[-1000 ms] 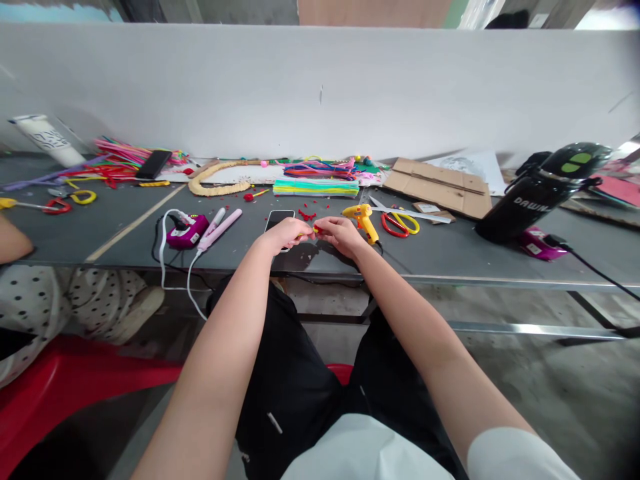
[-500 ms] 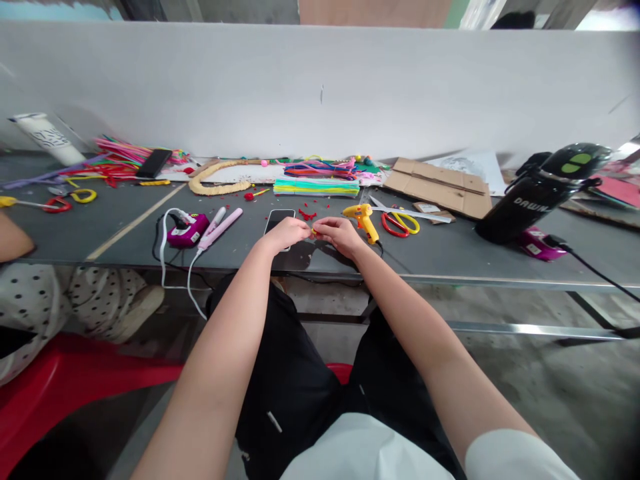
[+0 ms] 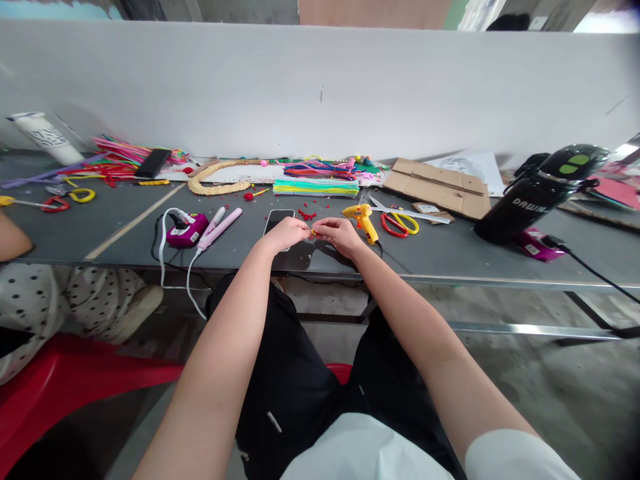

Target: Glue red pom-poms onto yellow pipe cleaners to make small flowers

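My left hand [image 3: 287,233] and my right hand [image 3: 339,235] meet fingertip to fingertip above the front of the grey table. Both are closed in a pinch around a tiny yellow and reddish piece [image 3: 315,232], mostly covered by the fingers. Under my left hand lies a phone [image 3: 278,217] with a pale edge. Small red scraps [image 3: 307,215] are scattered just beyond the fingertips. A yellow glue gun [image 3: 365,221] rests right of my right hand, beside scissors with red and yellow handles [image 3: 400,225].
Farther back lie bundled pipe cleaners [image 3: 316,188], a beige curved form [image 3: 200,182] and cardboard [image 3: 437,187]. A pink iron [image 3: 220,229] and purple power socket [image 3: 187,231] sit left; a black bottle [image 3: 530,200] stands right. A person's arm [image 3: 13,239] enters far left.
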Tool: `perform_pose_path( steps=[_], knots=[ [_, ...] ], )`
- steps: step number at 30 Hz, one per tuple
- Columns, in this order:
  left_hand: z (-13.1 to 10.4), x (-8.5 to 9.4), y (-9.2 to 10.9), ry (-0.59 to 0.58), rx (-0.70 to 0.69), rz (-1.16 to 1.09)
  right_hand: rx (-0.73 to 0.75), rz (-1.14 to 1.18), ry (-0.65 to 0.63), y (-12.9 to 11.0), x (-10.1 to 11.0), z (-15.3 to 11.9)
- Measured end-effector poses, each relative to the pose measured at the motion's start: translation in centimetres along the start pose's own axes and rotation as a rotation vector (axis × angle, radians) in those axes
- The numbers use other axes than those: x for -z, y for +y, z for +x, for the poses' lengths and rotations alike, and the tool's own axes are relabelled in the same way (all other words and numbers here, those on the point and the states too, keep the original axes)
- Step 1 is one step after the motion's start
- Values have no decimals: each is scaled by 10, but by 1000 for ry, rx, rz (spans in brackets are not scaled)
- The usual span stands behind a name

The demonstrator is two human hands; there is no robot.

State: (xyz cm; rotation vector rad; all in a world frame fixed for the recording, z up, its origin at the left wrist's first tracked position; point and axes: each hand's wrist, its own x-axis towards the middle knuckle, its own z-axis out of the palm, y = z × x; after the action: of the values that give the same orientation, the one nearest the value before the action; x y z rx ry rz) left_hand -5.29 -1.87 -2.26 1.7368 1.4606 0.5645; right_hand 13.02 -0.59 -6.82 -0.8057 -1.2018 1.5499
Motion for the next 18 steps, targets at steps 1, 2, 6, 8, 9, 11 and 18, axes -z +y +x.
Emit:
perform_pose_path(
  steps=[1,2,6,8,9,11,18],
  knots=[
    [0,0,0,2,-4,-1,-2,-1,10,-1,-1,0],
    [-1,0,0,5,-8,-3,-7,-3,18,-1,-2,0],
    [0,0,-1,32,-23,6,-21,-4,21,-1,-4,0],
    [0,0,-2,42,-22,15,-8,-7,7,0,-3,1],
    [0,0,-2,43,-20,19,6,-12,0,1,-3,1],
    [0,0,-3,39,-21,20,29,-22,-15,3,-2,2],
    [-2,0,3,-5,1,-88,20,-13,-30,2,0,2]
  ],
)
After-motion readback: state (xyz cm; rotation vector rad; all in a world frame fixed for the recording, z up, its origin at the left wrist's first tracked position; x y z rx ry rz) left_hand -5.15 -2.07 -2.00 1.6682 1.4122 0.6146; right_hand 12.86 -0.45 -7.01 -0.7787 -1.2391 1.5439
